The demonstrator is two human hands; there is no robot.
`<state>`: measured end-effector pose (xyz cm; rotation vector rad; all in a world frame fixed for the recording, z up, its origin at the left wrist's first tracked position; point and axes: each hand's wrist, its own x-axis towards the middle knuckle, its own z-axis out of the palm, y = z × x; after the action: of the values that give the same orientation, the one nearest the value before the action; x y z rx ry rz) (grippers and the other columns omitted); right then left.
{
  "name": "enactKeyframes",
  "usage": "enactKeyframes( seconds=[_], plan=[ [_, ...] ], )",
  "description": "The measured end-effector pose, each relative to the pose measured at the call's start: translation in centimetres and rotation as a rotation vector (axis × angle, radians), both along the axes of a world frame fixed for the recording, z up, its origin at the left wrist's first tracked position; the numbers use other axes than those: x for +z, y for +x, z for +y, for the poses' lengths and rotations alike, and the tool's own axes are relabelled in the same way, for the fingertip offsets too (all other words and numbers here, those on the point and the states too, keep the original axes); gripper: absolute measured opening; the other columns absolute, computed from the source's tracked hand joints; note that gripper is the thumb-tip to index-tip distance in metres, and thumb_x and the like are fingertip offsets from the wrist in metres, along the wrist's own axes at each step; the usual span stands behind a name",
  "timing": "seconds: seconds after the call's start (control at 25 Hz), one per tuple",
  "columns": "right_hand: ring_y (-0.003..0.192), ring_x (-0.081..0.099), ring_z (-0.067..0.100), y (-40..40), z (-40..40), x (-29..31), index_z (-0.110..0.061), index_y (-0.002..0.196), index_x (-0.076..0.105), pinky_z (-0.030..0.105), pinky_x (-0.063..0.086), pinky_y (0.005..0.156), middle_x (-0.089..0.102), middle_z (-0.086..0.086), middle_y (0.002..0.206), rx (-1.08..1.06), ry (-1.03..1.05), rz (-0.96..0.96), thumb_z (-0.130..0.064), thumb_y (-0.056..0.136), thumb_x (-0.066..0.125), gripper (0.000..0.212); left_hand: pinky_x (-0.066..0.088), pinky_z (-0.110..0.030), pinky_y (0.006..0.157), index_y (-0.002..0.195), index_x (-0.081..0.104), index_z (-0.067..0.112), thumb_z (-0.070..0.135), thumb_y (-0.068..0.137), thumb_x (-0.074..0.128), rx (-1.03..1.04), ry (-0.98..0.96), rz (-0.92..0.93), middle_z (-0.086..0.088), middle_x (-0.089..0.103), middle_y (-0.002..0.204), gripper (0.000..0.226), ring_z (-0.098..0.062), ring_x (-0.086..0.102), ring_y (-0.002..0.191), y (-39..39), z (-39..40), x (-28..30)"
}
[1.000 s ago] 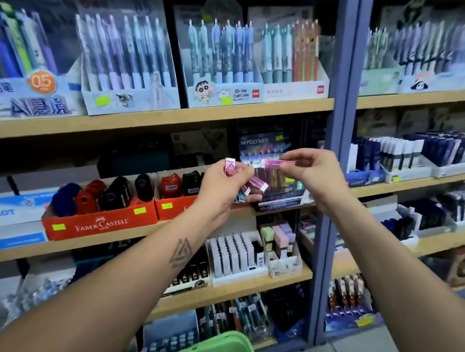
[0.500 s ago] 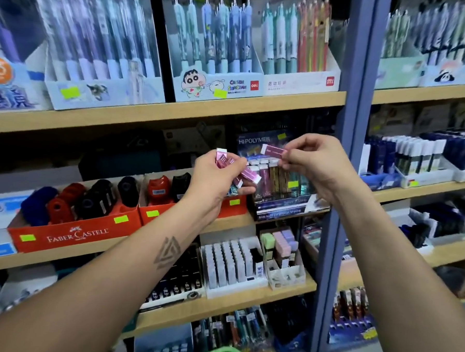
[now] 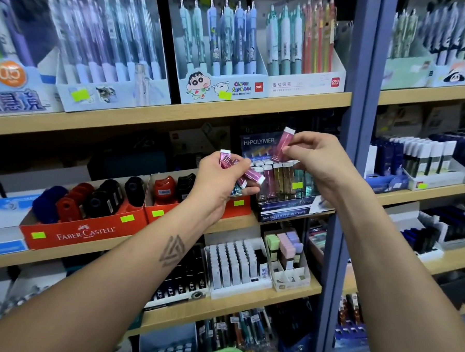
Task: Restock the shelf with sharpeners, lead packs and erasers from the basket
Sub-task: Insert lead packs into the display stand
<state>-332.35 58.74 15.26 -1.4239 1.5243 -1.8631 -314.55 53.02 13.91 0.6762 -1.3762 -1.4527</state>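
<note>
1. Since the earlier frame, the slim pink metallic eraser stick with a white cap [image 3: 281, 144] has tipped from level to near upright, pinched at its lower end by the right hand [image 3: 317, 158].
2. It looks light, rigid and glossy, so likely slippery; a mid-body pinch appears safest.
3. The left hand [image 3: 220, 179] grips a fanned bundle of similar pink sticks [image 3: 241, 171].
4. Destination judged: the dark HI-POLYMER display box [image 3: 283, 205] just below, on the wooden shelf [image 3: 175, 113] unit.

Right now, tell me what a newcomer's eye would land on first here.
Probably the two hands mid-frame: the right hand pinches one pink eraser stick tilted above the HI-POLYMER display box, while the left hand grips a bunch of similar sticks. Next, the red Faber-Castell tray of sharpeners, lower left.
</note>
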Motion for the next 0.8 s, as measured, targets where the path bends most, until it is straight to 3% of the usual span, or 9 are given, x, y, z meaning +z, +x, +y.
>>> enactKeyframes(
  seconds=[0.08,0.24,0.44,0.64,0.8],
  plan=[
    [0.071,0.069,0.017,0.3,-0.2,-0.2,-0.004,0.095,0.068,0.023,0.052,0.061,0.074,0.017,0.081,0.038,-0.012,0.002,0.009,0.084,0.066,0.017,0.058,-0.030,0.053,0.107,0.061,-0.002,0.006,0.093,0.066,0.005,0.001,-0.002,-0.026,0.069,0.104,0.017,-0.035,0.074,0.085,0.1,-0.1,0.0],
    [0.067,0.068,0.024,0.5,-0.8,-0.6,-0.009,0.100,0.065,0.044,0.057,0.071,0.072,0.016,0.074,0.049,0.025,0.052,0.012,0.080,0.064,0.028,0.058,-0.031,0.052,0.104,0.061,-0.001,0.005,0.093,0.067,-0.011,0.057,0.030,-0.026,0.070,0.103,0.014,-0.033,0.074,0.078,-0.2,0.1,0.2],
    [0.068,0.069,0.017,-0.3,-2.1,-1.2,-0.027,0.104,0.069,0.037,0.056,0.067,0.073,0.004,0.070,-0.065,0.063,0.312,0.004,0.078,0.068,0.040,0.059,-0.031,0.053,0.111,0.059,-0.005,0.005,0.093,0.066,-0.007,0.044,0.023,-0.027,0.069,0.105,0.022,-0.032,0.074,0.078,-0.5,0.1,0.3],
    [0.072,0.068,0.016,-0.9,-2.6,-1.4,-0.024,0.099,0.074,0.034,0.057,0.070,0.072,-0.003,0.071,-0.131,0.103,0.488,-0.003,0.080,0.073,0.029,0.059,-0.032,0.052,0.108,0.059,-0.004,0.005,0.093,0.066,0.004,-0.007,-0.005,-0.023,0.069,0.100,0.019,-0.035,0.074,0.083,-0.3,-0.1,0.0],
    [0.068,0.056,0.008,-0.2,-2.7,-1.5,-0.028,0.090,0.075,0.025,0.045,0.066,0.064,-0.009,0.084,-0.209,0.160,0.630,-0.014,0.080,0.079,0.018,0.060,-0.033,0.052,0.106,0.060,-0.004,0.005,0.093,0.067,0.009,-0.041,-0.025,-0.022,0.070,0.097,0.017,-0.036,0.074,0.083,-0.4,-0.1,-0.3]
  ],
)
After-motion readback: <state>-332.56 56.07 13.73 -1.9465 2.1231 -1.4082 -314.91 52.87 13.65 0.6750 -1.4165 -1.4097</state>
